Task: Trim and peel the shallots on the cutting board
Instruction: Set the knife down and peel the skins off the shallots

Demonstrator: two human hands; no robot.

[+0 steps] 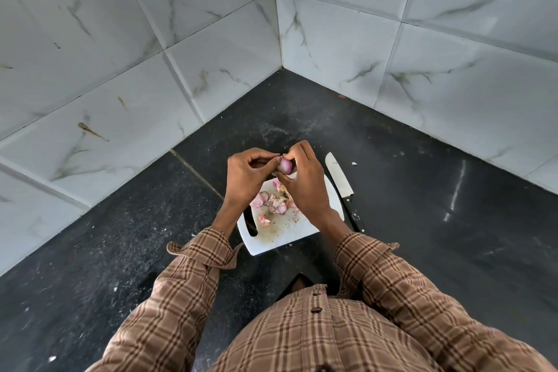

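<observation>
Step in hand: peeling, by the look of it, with both hands raised over the far edge of the cutting board point(273, 235).
Shallot: a pink, glossy shallot point(285, 166) sits between the two hands, held up off the board rather than resting on it.
Left hand: the left hand point(246, 174) has its fingers curled in, thumb and fingertips pinching at the near-left side of the bulb; whether a strip of skin is between them I cannot tell.
Right hand: the right hand point(305, 181) curls round the bulb from the right and from above, fingers closed on it.
How to do it well: I would say steady the bulb with the right, catch a loose edge of skin at a trimmed end with the left, and pull along the bulb so the layer comes away whole and drops on the board.
On the board: a heap of peelings and pieces point(273, 201) lies under the hands, with at least one more small pink bulb in it.
Knife: a knife point(344, 187) lies just right of the board, blade pointing far, handle near, touched by neither hand.
Surroundings: dark speckled counter point(422, 190) in a corner of pale marbled wall tiles point(120, 54).
In the way: little; the scrap heap crowds the middle of the board, and the right forearm lies close to the knife.
</observation>
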